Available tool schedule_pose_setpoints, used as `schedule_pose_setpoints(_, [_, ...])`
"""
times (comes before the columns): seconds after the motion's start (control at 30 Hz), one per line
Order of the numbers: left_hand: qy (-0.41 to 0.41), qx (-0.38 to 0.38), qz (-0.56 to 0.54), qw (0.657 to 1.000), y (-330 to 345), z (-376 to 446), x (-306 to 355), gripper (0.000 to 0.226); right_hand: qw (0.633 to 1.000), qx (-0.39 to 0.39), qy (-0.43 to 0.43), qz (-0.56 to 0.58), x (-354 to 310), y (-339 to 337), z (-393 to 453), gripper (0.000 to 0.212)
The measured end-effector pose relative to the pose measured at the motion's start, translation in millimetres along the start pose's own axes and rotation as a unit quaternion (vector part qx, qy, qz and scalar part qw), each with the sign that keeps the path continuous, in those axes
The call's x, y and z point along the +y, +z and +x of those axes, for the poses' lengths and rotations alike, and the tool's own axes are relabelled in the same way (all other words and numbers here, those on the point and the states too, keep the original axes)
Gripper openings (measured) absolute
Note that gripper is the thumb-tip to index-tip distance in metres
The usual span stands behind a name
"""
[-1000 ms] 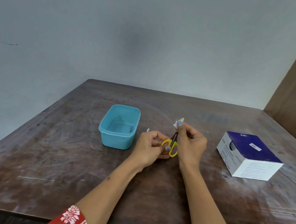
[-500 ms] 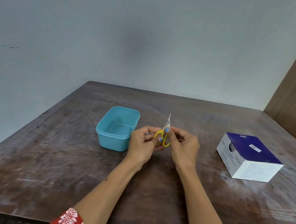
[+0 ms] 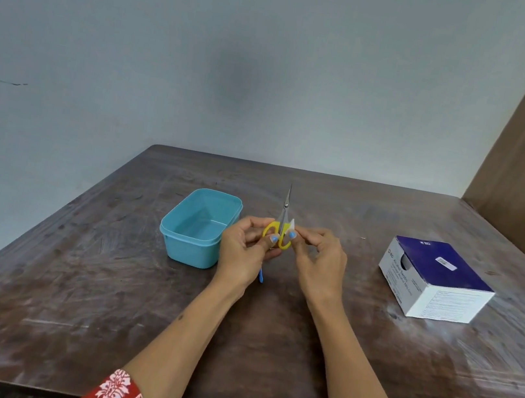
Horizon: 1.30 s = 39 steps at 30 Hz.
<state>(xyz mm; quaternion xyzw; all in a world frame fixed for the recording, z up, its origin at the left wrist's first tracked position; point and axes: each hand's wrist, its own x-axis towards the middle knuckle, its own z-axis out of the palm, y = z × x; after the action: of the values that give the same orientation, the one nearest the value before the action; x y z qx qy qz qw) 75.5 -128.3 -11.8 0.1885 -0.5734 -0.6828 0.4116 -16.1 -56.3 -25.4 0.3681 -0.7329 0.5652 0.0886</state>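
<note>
Scissors (image 3: 280, 232), judged light, stiff and sharp-tipped, are held above the counter (image 3: 232, 347), yellow loops (the safest hold) gripped by curled left hand (image 3: 241, 253) fingers, while a flimsy white scrap (image 3: 291, 226) is pinched by the right hand (image 3: 321, 264).

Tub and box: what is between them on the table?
In the head view, the two hands: the left hand holds yellow scissors, the right hand pinches a white scrap at the handles.
</note>
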Motion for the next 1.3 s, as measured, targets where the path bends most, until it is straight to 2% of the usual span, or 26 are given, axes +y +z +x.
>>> schedule_pose_setpoints(0.13, [-0.037,0.005,0.0,0.999,-0.6,0.6,3.6,0.023,1.0,-0.001,-0.002,-0.005,0.0,1.4,-0.3,0.015])
schedule_pose_setpoints(0.3, [-0.089,0.011,-0.015,0.996,0.9,3.0,4.4,0.089,1.0,0.006,-0.001,-0.006,-2.5,0.4,-1.2,0.018])
schedule_pose_setpoints(0.37, [-0.088,0.01,-0.02,0.996,0.0,5.1,3.9,0.101,1.0,0.006,0.001,-0.007,-2.4,0.4,-1.2,0.018])
schedule_pose_setpoints(0.47, [-0.091,0.01,-0.018,0.996,-0.8,7.2,4.7,0.106,1.0,0.006,0.0,-0.015,-1.0,0.5,-1.3,0.018])
schedule_pose_setpoints(0.7, [-0.106,0.019,-0.025,0.994,-1.9,9.4,2.9,0.1,1.0,0.004,-0.003,-0.016,-1.2,1.1,-0.9,0.019])
schedule_pose_setpoints(0.73, [-0.109,0.014,-0.025,0.994,-2.9,9.0,3.7,0.093,1.0,0.005,-0.007,-0.012,-1.9,1.2,-1.2,0.019])
schedule_pose_setpoints(0.87, [-0.088,-0.045,0.019,0.995,-3.4,2.1,7.5,0.04,1.0,0.005,-0.027,-0.002,-5.0,0.6,-2.3,0.023])
schedule_pose_setpoints(0.93, [-0.07,-0.029,0.019,0.997,-3.6,1.7,6.0,0.03,1.0,0.0,-0.023,-0.008,-3.5,0.3,-2.4,0.022])
schedule_pose_setpoints(1.07, [-0.04,-0.008,0.011,0.999,-6.4,4.7,3.0,0.028,0.999,-0.019,-0.022,-0.028,0.9,1.8,-2.4,0.019])
schedule_pose_setpoints(1.2, [-0.034,-0.028,0.015,0.999,-5.9,2.3,2.8,0.029,0.996,0.012,-0.061,-0.07,0.8,1.8,-2.9,0.02])
schedule_pose_setpoints(1.3, [-0.023,-0.016,0.011,1.0,-5.0,2.1,3.5,0.031,0.996,0.003,-0.043,-0.075,3.7,4.2,-2.2,0.018])
